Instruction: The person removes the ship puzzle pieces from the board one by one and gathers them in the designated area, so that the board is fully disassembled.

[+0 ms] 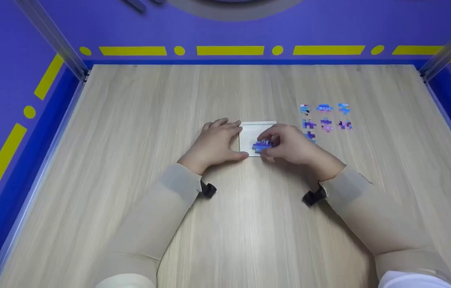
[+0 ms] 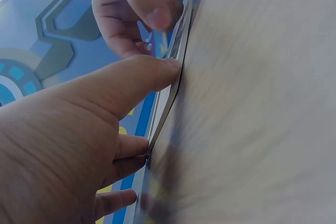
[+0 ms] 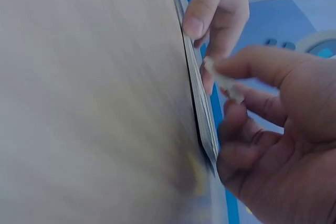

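Observation:
A shallow white puzzle tray (image 1: 248, 138) lies flat on the table between the hands. My right hand (image 1: 289, 142) pinches a blue-purple jigsaw piece (image 1: 261, 147) between thumb and fingers, over the tray's right half. The piece's pale edge (image 3: 224, 81) shows tilted above the tray in the right wrist view. My left hand (image 1: 219, 142) rests against the tray's left side with fingers spread. Its thumb (image 2: 157, 72) touches the near edge, and its fingertips (image 2: 137, 147) reach the left edge. The right hand hides part of the tray.
Several loose jigsaw pieces (image 1: 326, 125) lie in rows to the right of the tray, the nearest one (image 1: 310, 136) partly behind the right hand. The wooden table (image 1: 149, 120) is bordered by blue-purple panels (image 1: 229, 34) with yellow marks at the back and sides.

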Available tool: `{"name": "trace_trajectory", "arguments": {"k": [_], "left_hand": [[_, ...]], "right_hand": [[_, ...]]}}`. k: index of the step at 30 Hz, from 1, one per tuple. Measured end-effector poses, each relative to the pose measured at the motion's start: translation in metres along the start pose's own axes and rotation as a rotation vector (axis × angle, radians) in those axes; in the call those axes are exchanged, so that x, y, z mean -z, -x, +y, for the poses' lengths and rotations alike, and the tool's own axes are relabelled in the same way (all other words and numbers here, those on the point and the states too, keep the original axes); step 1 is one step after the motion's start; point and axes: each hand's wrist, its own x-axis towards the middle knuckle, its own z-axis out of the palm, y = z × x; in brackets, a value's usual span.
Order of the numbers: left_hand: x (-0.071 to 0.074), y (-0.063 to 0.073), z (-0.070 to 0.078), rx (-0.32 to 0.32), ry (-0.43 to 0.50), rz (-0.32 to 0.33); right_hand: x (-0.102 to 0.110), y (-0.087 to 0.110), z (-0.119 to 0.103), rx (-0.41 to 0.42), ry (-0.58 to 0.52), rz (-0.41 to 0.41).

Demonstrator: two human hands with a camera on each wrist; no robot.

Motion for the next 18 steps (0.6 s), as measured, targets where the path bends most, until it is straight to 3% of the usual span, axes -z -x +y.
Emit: {"name": "trace_trajectory", "arguments": {"k": [12, 18], "left_hand": [[-0.001, 0.000, 0.000, 0.009, 0.012, -0.005], [0.000, 0.001, 0.000, 0.007, 0.011, -0.006]], "right_hand": [[0.064, 0.006, 0.030, -0.168, -0.254, -0.012], [0.103, 0.018, 0.049, -0.186, -0.198, -0.057]]}}
